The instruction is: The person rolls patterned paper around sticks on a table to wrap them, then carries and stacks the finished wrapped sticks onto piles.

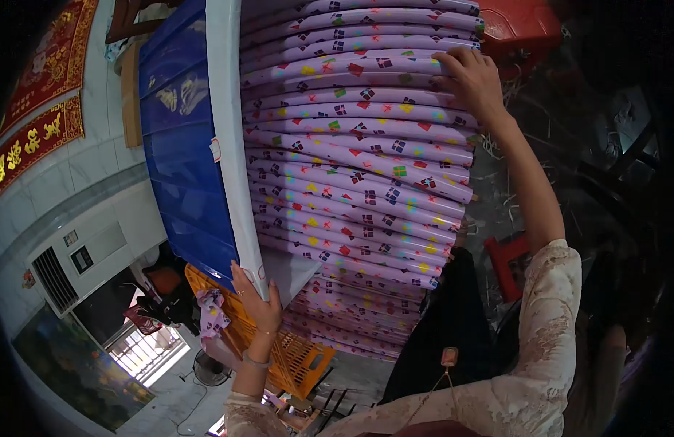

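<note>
At the far left of the frame, red banners (45, 142) with gold lettering hang on the wall, and a white appliance (96, 244) with a vent stands below them. Further right, a brown cardboard piece (131, 95) sits just beside my blue plastic bin (187, 138), which runs down from the top of the frame. A white edging (231, 146) covers the bin's rim. My left hand (261, 309), lower centre-left, holds the lower end of that edging, thumb on one side and fingers on the other. Beneath it is a slotted orange crate (297, 357); I cannot tell what it contains. Purple gift-patterned rolls (359, 138) fill the centre, packed side by side against the edging; how deep they sit in the bin is unclear. My right hand (474, 81), upper right, touches their ends with its fingers spread and bent, closed around none. Beyond is a red plastic object (523, 29).
</note>
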### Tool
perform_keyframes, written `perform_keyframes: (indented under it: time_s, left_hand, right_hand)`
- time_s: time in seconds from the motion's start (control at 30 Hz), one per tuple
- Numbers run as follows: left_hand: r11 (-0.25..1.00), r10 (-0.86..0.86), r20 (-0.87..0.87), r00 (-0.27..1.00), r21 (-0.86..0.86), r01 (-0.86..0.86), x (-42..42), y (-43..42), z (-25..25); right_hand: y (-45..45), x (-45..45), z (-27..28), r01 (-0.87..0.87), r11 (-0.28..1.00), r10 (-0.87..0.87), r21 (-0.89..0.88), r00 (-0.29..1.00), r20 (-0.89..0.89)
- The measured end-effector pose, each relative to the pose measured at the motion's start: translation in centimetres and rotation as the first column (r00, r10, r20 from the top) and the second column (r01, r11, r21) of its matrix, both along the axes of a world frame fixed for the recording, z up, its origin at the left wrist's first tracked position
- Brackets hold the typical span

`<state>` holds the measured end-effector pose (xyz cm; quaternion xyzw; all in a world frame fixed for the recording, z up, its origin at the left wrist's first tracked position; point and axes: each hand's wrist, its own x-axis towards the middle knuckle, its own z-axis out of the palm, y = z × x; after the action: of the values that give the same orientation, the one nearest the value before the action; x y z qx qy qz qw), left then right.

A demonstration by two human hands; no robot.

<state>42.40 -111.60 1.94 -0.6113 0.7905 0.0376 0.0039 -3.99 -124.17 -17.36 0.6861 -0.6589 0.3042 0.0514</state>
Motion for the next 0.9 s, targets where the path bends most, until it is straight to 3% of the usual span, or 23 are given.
perform_keyframes:
  time_s: [0.47,0.63,0.87,0.9]
  left_hand:
    - [0.999,0.039,-0.011,0.999,0.028,-0.038,-0.1,0.0,0.2]
    - [1.0,0.019,-0.015,1.0,0.017,-0.019,0.0,0.0,0.1]
    - [1.0,0.006,0.015,1.0,0.009,-0.006,0.0,0.0,0.2]
    - [1.0,0.011,0.019,1.0,0.012,-0.011,-0.1,0.0,0.2]
  right_hand:
    - [-2.6,-0.5,-3.3,-0.036,0.991,0.023,0.131,0.995,0.101]
    - [-2.3,-0.3,-2.9,-0.031,0.963,-0.009,0.267,0.989,0.148]
    - [-1.1,0.2,-2.1,-0.047,0.968,0.022,0.248,0.995,0.102]
    - [-0.7,0.1,-1.8,-0.006,0.989,-0.012,0.151,0.993,0.12]
